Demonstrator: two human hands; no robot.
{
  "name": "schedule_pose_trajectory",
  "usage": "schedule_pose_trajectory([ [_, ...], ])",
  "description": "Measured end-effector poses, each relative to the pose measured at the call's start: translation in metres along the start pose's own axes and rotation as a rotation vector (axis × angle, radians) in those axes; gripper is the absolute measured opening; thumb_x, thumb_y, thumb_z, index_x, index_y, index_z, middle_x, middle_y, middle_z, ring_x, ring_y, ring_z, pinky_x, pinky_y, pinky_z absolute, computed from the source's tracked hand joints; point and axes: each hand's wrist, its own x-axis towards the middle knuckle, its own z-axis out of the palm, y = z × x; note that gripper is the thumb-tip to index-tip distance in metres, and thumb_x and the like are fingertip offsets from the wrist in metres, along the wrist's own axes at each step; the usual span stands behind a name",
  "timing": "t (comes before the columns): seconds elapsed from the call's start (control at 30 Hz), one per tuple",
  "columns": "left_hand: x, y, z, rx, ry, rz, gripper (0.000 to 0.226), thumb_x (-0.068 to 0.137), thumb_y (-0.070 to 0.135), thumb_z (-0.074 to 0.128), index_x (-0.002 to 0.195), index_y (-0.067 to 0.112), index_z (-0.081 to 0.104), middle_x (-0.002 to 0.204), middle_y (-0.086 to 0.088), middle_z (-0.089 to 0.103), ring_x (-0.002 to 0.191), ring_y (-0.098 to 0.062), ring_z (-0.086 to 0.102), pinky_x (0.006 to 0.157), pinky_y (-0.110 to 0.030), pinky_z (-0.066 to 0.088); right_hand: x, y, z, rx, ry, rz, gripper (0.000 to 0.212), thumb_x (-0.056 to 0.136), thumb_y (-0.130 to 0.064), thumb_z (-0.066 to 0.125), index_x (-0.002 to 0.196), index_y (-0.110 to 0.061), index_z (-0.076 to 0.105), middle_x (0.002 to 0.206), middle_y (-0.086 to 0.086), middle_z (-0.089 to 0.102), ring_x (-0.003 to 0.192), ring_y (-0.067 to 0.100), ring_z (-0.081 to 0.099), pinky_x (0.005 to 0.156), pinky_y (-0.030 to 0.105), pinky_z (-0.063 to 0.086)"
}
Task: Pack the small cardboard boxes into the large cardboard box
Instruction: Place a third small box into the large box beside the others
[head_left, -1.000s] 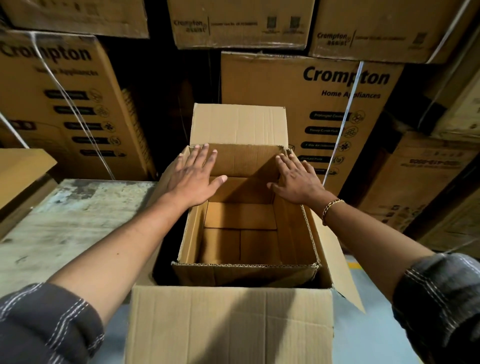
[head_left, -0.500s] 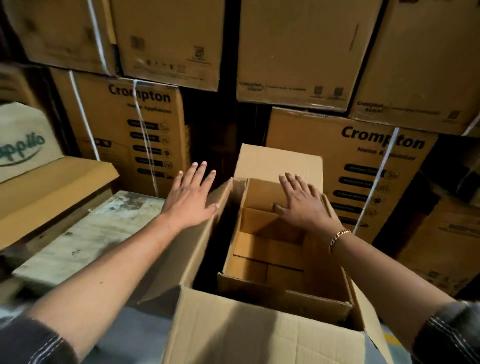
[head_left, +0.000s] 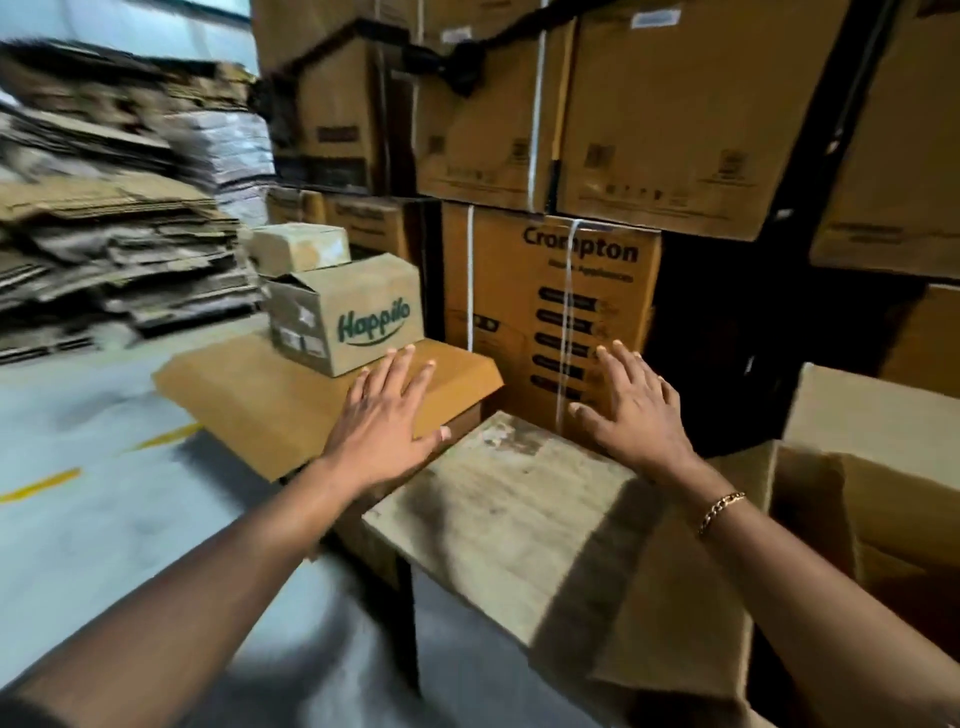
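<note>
A small cardboard box printed "Happilo" (head_left: 353, 317) sits on a flat brown carton (head_left: 270, 400), with a smaller plain box (head_left: 301, 247) on top of it. My left hand (head_left: 387, 415) hovers spread and empty just in front of the Happilo box. My right hand (head_left: 636, 405), fingers apart and empty, hangs over the worn table (head_left: 514, 504). The large open cardboard box (head_left: 878, 499) is at the right edge, its left flap draped over the table corner.
Strapped "Crompton" cartons (head_left: 550, 306) are stacked high right behind the table. A tall pile of flattened cardboard (head_left: 104, 244) fills the left. Grey floor with yellow marks (head_left: 78, 519) lies below left.
The view has swung left, away from the large box. Both hands left the box opening and now reach toward the small boxes on the brown carton.
</note>
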Motion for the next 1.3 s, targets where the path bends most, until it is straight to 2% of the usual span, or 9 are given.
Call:
schedule_pose_trajectory([
  [0.17,-0.017,-0.118,-0.008,0.058,0.009,-0.157,0.085,0.094,0.067,0.039,0.16,0.026,0.003,0.167,-0.006,-0.009,0.154,-0.026,-0.006,0.121,-0.047,-0.001,0.054,-0.094,0.041,0.064,-0.056,-0.118,0.082,0.094,-0.064,0.047,0.161,-0.031,0.012,0.169,-0.004,0.003,0.155,0.021,0.005,0.121,0.05,0.008],
  [0.4,-0.017,-0.229,0.008,0.019,0.021,-0.306,0.082,0.094,0.07,0.032,0.159,0.026,0.011,0.168,-0.004,0.004,0.154,-0.025,0.006,0.122,-0.048,0.008,0.13,-0.192,0.104,0.096,-0.112,-0.237,0.08,0.094,-0.063,0.049,0.16,-0.031,0.016,0.169,-0.003,0.007,0.154,0.022,0.009,0.122,0.053,0.009],
  [0.57,0.018,-0.303,0.035,0.034,0.032,-0.341,0.091,0.083,0.077,0.015,0.157,0.025,0.02,0.166,-0.004,0.018,0.151,-0.026,0.017,0.12,-0.047,0.015,0.199,-0.248,0.164,0.139,-0.135,-0.229,0.08,0.095,-0.063,0.05,0.16,-0.029,0.017,0.169,-0.001,0.008,0.154,0.023,0.011,0.121,0.053,0.011],
  [0.73,0.079,-0.385,0.063,0.03,0.01,-0.399,0.085,0.086,0.074,0.023,0.157,0.026,0.021,0.165,-0.003,0.02,0.151,-0.024,0.018,0.12,-0.046,0.016,0.29,-0.3,0.229,0.188,-0.16,-0.219,0.081,0.094,-0.062,0.052,0.16,-0.027,0.019,0.169,0.001,0.011,0.152,0.027,0.016,0.119,0.054,0.017],
  [0.9,0.137,-0.466,0.077,0.01,-0.019,-0.437,0.089,0.081,0.078,0.016,0.154,0.028,0.03,0.163,0.0,0.025,0.149,-0.023,0.022,0.119,-0.047,0.02,0.368,-0.353,0.275,0.322,-0.197,-0.173,0.078,0.096,-0.058,0.054,0.158,-0.025,0.021,0.167,0.002,0.018,0.148,0.032,0.025,0.116,0.056,0.022],
  [1.03,0.187,-0.528,0.098,-0.06,-0.043,-0.472,0.078,0.085,0.074,0.024,0.145,0.029,0.045,0.159,0.0,0.031,0.146,-0.023,0.026,0.116,-0.048,0.023,0.417,-0.386,0.3,0.39,-0.219,-0.147,0.08,0.095,-0.058,0.054,0.158,-0.022,0.021,0.166,0.004,0.021,0.147,0.033,0.028,0.116,0.056,0.03],
  [1.13,0.23,-0.572,0.127,-0.15,-0.057,-0.494,0.066,0.092,0.073,0.032,0.137,0.029,0.054,0.157,-0.001,0.035,0.144,-0.025,0.029,0.113,-0.05,0.025,0.451,-0.4,0.324,0.474,-0.239,-0.079,0.081,0.096,-0.055,0.055,0.159,-0.021,0.019,0.166,0.006,0.019,0.147,0.033,0.03,0.116,0.051,0.034],
  [1.2,0.258,-0.598,0.147,-0.199,-0.077,-0.49,0.069,0.09,0.074,0.029,0.136,0.029,0.056,0.156,-0.002,0.035,0.144,-0.027,0.029,0.113,-0.051,0.024,0.471,-0.408,0.342,0.532,-0.265,-0.011,0.08,0.097,-0.052,0.055,0.16,-0.022,0.016,0.168,0.004,0.014,0.15,0.03,0.025,0.116,0.046,0.029],
  [1.3,0.311,-0.641,0.179,-0.286,-0.108,-0.467,0.073,0.086,0.074,0.026,0.136,0.029,0.055,0.157,-0.004,0.035,0.144,-0.028,0.029,0.113,-0.053,0.024,0.507,-0.425,0.373,0.625,-0.271,0.112,0.081,0.097,-0.05,0.056,0.161,-0.023,0.014,0.169,0.003,0.011,0.149,0.03,0.026,0.115,0.042,0.031],
])
